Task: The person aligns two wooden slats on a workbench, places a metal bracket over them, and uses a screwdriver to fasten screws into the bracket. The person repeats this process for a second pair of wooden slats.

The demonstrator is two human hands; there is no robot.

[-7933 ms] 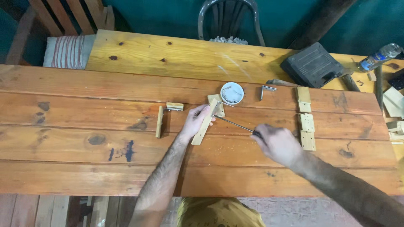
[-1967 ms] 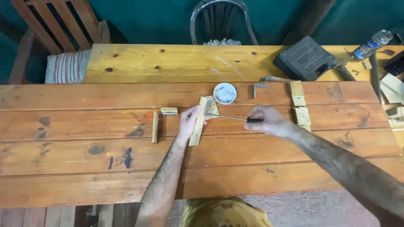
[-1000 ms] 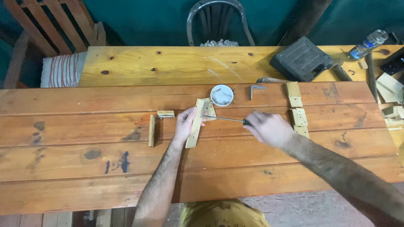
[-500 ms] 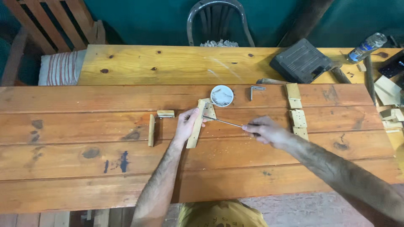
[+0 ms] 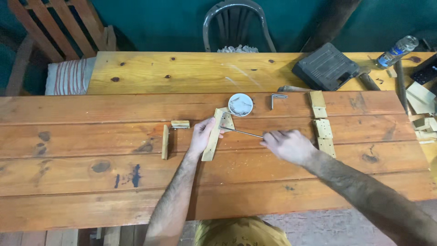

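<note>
My left hand (image 5: 201,133) grips a pale wooden strip (image 5: 211,140) that lies slanted on the reddish plank tabletop (image 5: 91,168), with a small wooden block (image 5: 227,121) against its upper end. My right hand (image 5: 287,145) holds the handle end of a thin metal tool, a screwdriver (image 5: 242,133) by its look, whose tip reaches to the small block. A small white round dish (image 5: 240,104) sits just above the strip, and a metal corner bracket (image 5: 276,99) lies to its right.
A short wooden stick (image 5: 165,141) and a small block (image 5: 180,124) lie to the left. Several wooden pieces (image 5: 322,123) line up to the right. On the far pale table are a dark tool case (image 5: 326,67), a plastic bottle (image 5: 396,51) and offcuts (image 5: 421,98). A chair (image 5: 236,27) stands behind.
My right hand slid a little down and right along the tool shaft, then back near the shaft's end. My left hand stays on the strip.
</note>
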